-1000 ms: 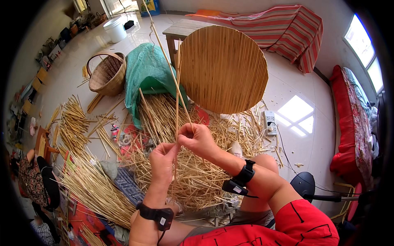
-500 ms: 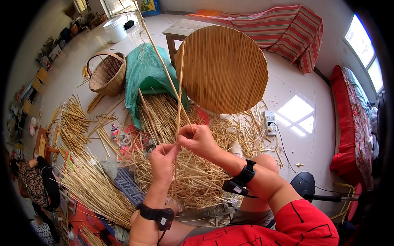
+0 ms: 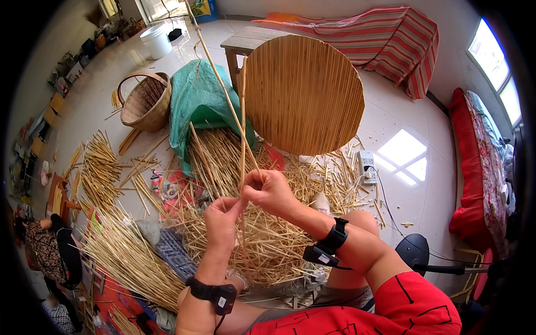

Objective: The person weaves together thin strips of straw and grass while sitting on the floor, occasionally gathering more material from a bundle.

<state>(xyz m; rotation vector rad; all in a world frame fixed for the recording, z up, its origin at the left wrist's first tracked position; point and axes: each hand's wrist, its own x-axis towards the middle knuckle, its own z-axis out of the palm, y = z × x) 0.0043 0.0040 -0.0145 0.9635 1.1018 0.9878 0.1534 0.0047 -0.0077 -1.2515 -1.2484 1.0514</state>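
Observation:
My left hand (image 3: pixel 222 220) and my right hand (image 3: pixel 271 192) meet in front of me, fingertips pinched on thin straw-coloured stalks (image 3: pixel 229 103). One long stalk slants up and leftward; a shorter one stands nearly upright, crossing it. Below my hands lies a loose heap of straw pieces (image 3: pixel 271 248). Just beyond them, a green woven sack (image 3: pixel 195 92) has a bundle of stalks (image 3: pixel 218 156) at its mouth. A round board of parallel stalks (image 3: pixel 304 95) leans against a wooden bench (image 3: pixel 250 34).
A wicker basket (image 3: pixel 142 103), white bucket (image 3: pixel 156 43) and power strip (image 3: pixel 367 167) are on the tiled floor. Stalk piles (image 3: pixel 100 170) lie leftward. Another person (image 3: pixel 44 251) is at far left. A red cloth-covered bed (image 3: pixel 469 167) and striped cloth (image 3: pixel 379 44) are beyond.
The top of the long stalk has swung a little to the left. My hands have shifted very slightly down, still pinched together.

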